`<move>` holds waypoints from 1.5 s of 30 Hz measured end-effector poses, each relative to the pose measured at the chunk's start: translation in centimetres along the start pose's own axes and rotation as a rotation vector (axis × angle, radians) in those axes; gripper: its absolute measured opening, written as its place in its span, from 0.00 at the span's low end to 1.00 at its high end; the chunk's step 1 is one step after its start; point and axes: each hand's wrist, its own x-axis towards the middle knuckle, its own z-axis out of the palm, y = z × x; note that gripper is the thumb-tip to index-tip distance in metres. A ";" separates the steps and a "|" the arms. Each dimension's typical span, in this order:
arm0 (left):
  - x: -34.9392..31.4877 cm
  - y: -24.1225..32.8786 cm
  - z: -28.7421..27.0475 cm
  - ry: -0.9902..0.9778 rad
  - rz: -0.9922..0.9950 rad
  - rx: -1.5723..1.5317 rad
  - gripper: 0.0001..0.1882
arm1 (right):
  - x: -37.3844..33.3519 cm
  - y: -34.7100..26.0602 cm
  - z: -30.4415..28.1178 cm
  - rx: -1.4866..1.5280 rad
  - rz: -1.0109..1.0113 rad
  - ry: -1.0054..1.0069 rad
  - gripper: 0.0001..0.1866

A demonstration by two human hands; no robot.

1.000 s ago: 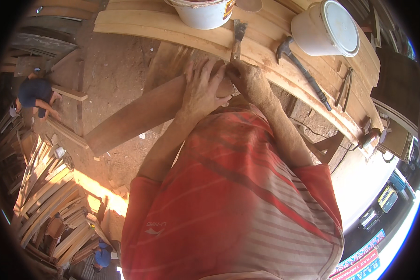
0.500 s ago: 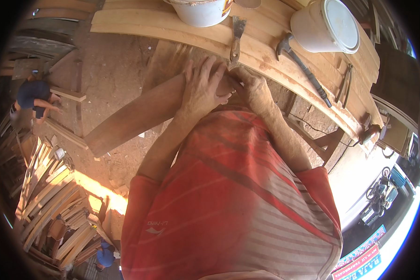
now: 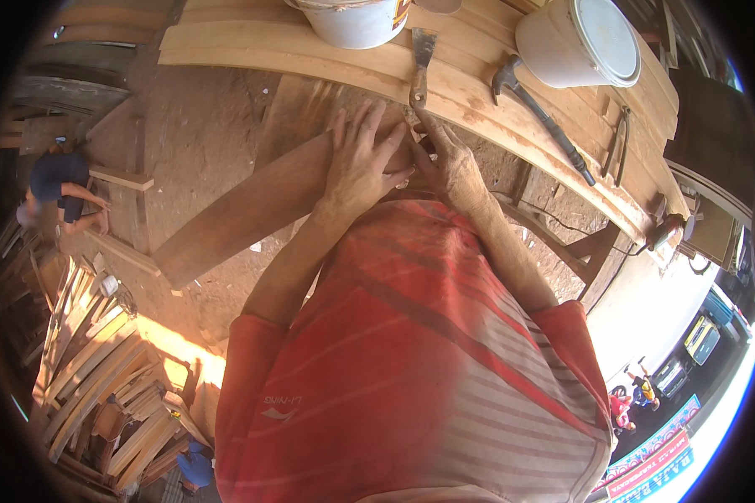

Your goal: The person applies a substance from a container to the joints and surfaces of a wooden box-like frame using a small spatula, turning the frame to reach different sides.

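A long brown wooden board (image 3: 247, 199) slants from beneath my hands down toward the left. My left hand (image 3: 362, 155) lies flat on its near end, fingers spread. At the board's end tip, my right hand (image 3: 455, 172) has its thumb and index finger apart, the index stretched up toward the putty knife and the thumb close to the board. Its other fingers are partly hidden, and a dark gap shows between thumb and index. The putty knife (image 3: 423, 67) rests on pale planks (image 3: 310, 57), its handle pointing at my right hand.
On the planks stand a white bucket (image 3: 354, 23) and a lidded white pail (image 3: 579, 42); a claw hammer (image 3: 542, 119) lies beside the pail. Stacked timber (image 3: 117, 386) fills the lower left. One person (image 3: 63, 180) bends at the far left, another (image 3: 195, 465) below.
My right index finger has straightened upward and away from the thumb. My left hand and the board have stayed nearly still. The person at the left has shifted their arms.
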 end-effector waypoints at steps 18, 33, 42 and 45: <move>0.2 1.0 -0.8 -0.088 -0.074 0.043 0.46 | -0.4 1.7 1.0 -0.051 -0.093 -0.042 0.34; -0.5 0.9 0.0 -0.025 -0.029 0.028 0.42 | -1.4 2.0 0.5 0.081 -0.076 -0.092 0.28; -0.4 1.4 0.0 -0.016 -0.037 0.056 0.40 | -2.1 2.3 0.7 0.188 -0.065 -0.050 0.26; -0.5 1.6 -0.2 -0.062 -0.008 0.106 0.39 | -2.1 2.6 0.8 0.186 -0.098 -0.053 0.25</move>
